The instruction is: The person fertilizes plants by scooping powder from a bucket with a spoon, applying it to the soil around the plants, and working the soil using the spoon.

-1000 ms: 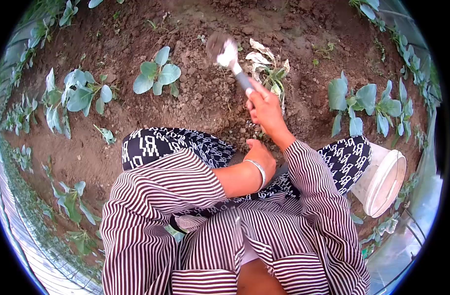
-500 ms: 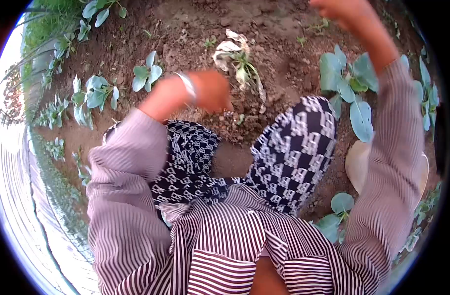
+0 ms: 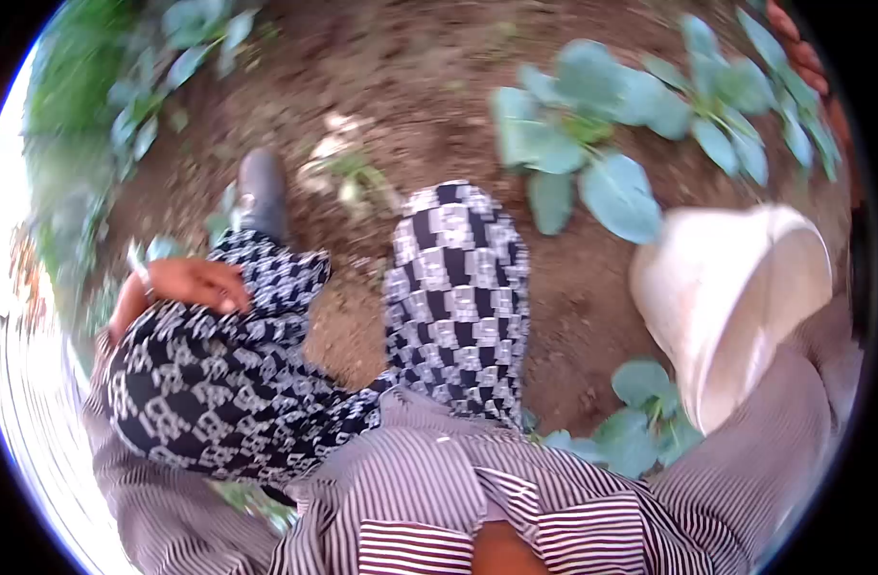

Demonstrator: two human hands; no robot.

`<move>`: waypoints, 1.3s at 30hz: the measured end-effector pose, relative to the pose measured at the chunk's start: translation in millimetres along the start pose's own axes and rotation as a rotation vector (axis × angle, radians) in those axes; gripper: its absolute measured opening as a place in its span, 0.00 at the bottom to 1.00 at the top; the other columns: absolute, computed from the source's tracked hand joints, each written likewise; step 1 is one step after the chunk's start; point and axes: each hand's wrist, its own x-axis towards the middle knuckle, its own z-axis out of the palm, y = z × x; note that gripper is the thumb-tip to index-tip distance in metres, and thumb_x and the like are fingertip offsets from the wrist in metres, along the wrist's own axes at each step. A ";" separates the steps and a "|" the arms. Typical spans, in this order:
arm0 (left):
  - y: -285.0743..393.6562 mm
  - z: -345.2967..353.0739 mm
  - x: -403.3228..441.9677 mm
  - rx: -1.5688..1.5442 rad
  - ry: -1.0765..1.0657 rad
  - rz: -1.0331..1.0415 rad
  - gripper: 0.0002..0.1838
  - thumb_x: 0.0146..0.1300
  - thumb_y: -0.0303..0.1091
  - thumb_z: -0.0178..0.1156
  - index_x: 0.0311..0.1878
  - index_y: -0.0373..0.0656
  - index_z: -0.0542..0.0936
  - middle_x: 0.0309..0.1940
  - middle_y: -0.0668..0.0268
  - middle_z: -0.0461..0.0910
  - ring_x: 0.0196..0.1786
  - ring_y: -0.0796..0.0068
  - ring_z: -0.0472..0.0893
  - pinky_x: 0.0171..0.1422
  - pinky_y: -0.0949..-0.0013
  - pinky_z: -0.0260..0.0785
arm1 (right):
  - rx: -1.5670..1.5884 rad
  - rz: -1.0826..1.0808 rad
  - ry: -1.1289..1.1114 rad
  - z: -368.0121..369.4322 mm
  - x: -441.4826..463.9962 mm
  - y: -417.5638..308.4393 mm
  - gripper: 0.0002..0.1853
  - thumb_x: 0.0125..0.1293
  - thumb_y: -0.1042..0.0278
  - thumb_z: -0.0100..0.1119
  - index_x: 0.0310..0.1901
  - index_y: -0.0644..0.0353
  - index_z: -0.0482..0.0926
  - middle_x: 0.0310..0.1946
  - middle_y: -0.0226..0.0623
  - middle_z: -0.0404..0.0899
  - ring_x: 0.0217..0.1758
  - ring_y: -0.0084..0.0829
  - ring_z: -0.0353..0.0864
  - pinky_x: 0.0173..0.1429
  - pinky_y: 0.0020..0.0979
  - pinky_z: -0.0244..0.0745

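My left hand (image 3: 195, 283) lies on my left knee, over the black-and-white patterned trousers (image 3: 199, 383), with its fingers resting flat and nothing in them. At the far upper right edge, my right hand (image 3: 803, 53) shows only in part. Its fingers look extended and apart from any tool, close to the broad blue-green leaves of a young plant (image 3: 731, 101). Below it, beside my right forearm, a white bucket (image 3: 698, 278) lies tilted with its mouth facing right. A wilted, pale plant (image 3: 348, 172) lies on the soil ahead of my knees, blurred.
Brown soil (image 3: 420, 77) stretches ahead. A large leafy plant (image 3: 583, 134) grows beyond my right knee, and a smaller one (image 3: 640, 422) near the bucket. More plants (image 3: 147, 101) stand at the left. A grey boot (image 3: 262, 192) shows past my left knee.
The view has turned to the right. My left hand has come down from above the soil onto my knee. My right hand has swung out to the right edge, and the bucket shows more fully.
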 end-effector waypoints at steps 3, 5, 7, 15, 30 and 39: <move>7.1 -32.5 13.1 -0.009 -0.141 -0.187 0.27 0.70 0.54 0.47 0.56 0.41 0.76 0.57 0.59 0.76 0.60 0.59 0.73 0.70 0.59 0.58 | -0.004 0.123 0.317 -10.3 -84.2 -2.2 0.14 0.70 0.57 0.49 0.40 0.61 0.74 0.20 0.26 0.68 0.13 0.15 0.58 0.15 0.20 0.53; 9.8 -46.0 14.3 -0.057 -0.142 -0.497 0.26 0.70 0.52 0.48 0.57 0.40 0.76 0.57 0.59 0.76 0.60 0.60 0.73 0.69 0.60 0.59 | -0.158 0.052 0.381 -52.9 -142.9 11.6 0.19 0.71 0.52 0.48 0.43 0.62 0.77 0.17 0.22 0.68 0.12 0.13 0.59 0.14 0.17 0.54; 14.1 -57.6 17.5 -0.100 -0.111 -0.683 0.25 0.70 0.50 0.48 0.58 0.40 0.75 0.57 0.59 0.76 0.60 0.62 0.73 0.69 0.61 0.59 | -0.442 -0.019 0.467 -94.2 -218.5 24.8 0.21 0.72 0.49 0.46 0.37 0.61 0.77 0.12 0.18 0.62 0.09 0.10 0.55 0.12 0.13 0.48; 7.1 -83.3 17.7 -0.208 -0.039 -0.804 0.22 0.70 0.42 0.50 0.60 0.39 0.73 0.57 0.61 0.76 0.59 0.67 0.73 0.67 0.65 0.61 | -0.763 0.569 0.155 -99.5 -265.4 75.2 0.18 0.67 0.55 0.55 0.30 0.64 0.79 0.11 0.27 0.69 0.10 0.20 0.67 0.15 0.26 0.62; 0.9 -33.9 -4.0 -0.383 0.129 -0.838 0.19 0.71 0.31 0.51 0.64 0.38 0.71 0.57 0.64 0.76 0.58 0.75 0.73 0.65 0.71 0.63 | -0.115 1.134 0.128 -44.3 -80.9 298.0 0.15 0.65 0.62 0.54 0.23 0.61 0.70 0.13 0.30 0.69 0.10 0.21 0.60 0.12 0.24 0.55; -17.8 -58.3 -3.2 -0.173 0.009 -0.848 0.18 0.72 0.34 0.50 0.62 0.40 0.72 0.56 0.64 0.76 0.57 0.73 0.74 0.65 0.71 0.64 | -0.150 0.879 0.361 -62.4 -159.6 222.2 0.16 0.66 0.59 0.54 0.27 0.64 0.75 0.13 0.31 0.70 0.07 0.21 0.62 0.10 0.26 0.54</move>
